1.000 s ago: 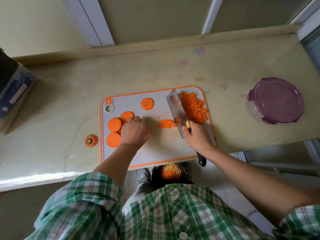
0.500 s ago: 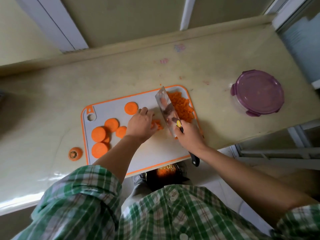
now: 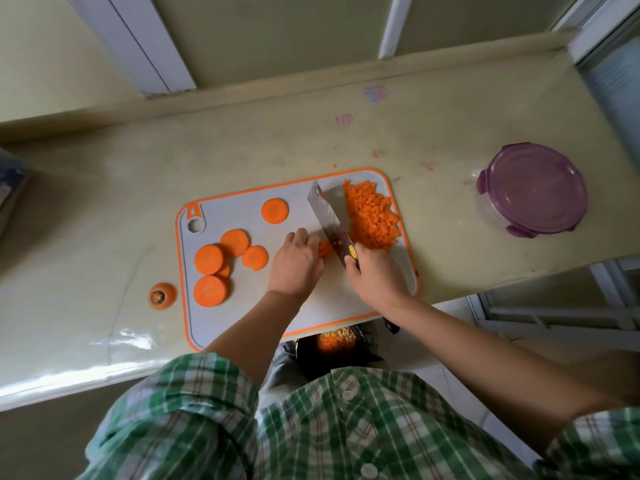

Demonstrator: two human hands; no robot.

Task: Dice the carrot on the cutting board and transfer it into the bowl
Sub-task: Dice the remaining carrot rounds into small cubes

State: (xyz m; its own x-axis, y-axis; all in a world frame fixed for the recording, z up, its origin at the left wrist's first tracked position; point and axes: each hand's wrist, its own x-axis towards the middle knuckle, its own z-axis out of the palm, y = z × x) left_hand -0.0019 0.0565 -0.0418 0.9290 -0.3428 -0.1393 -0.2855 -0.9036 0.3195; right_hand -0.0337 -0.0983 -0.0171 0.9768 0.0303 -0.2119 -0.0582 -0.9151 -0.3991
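A grey cutting board [image 3: 242, 317] with an orange rim lies on the counter. Several round carrot slices [image 3: 208, 259] lie on its left half, one more slice [image 3: 274, 210] further back. A heap of diced carrot [image 3: 372, 214] fills the board's far right corner. My right hand [image 3: 375, 277] grips the handle of a cleaver [image 3: 327, 221], its blade standing on the board beside the heap. My left hand [image 3: 296, 263] holds down carrot strips [image 3: 325, 249] right against the blade. A dark bowl [image 3: 334, 342] with diced carrot sits below the counter edge.
A carrot top end [image 3: 161, 296] lies on the counter left of the board. A container with a purple lid [image 3: 533, 194] stands at the right. The counter's front edge [image 3: 69, 386] runs just under the board, which overhangs it. A box [image 3: 8, 188] sits at far left.
My left hand left the slices and moved right to the carrot strips beside the blade. The cleaver has stayed next to the diced heap. The camera view shifted.
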